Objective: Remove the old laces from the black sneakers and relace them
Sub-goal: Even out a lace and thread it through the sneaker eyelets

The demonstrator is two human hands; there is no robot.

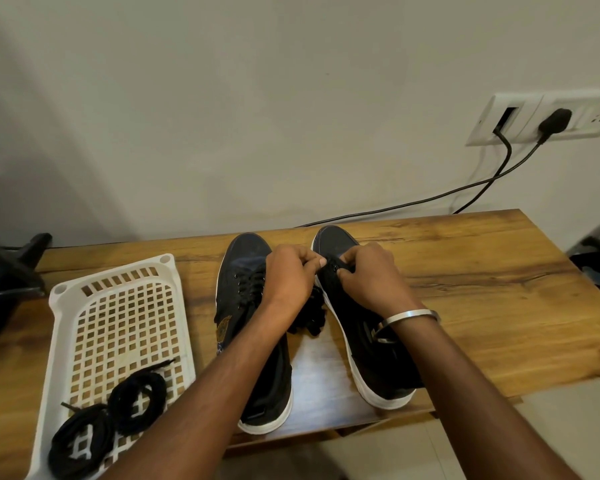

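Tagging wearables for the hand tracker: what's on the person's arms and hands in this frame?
Both forearms are bare, with no sleeves in view and no gloves. The right wrist wears a plain silver metal bangle, a smooth, thin round band. The left hand and right hand show no rings, watch or markings that can be made out.

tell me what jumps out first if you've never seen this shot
Two hands, the left hand and right hand, pinch a black lace at the right sneaker mid-table. Beside it stands the left sneaker, still laced. At the left, a white basket holds two coiled black laces.
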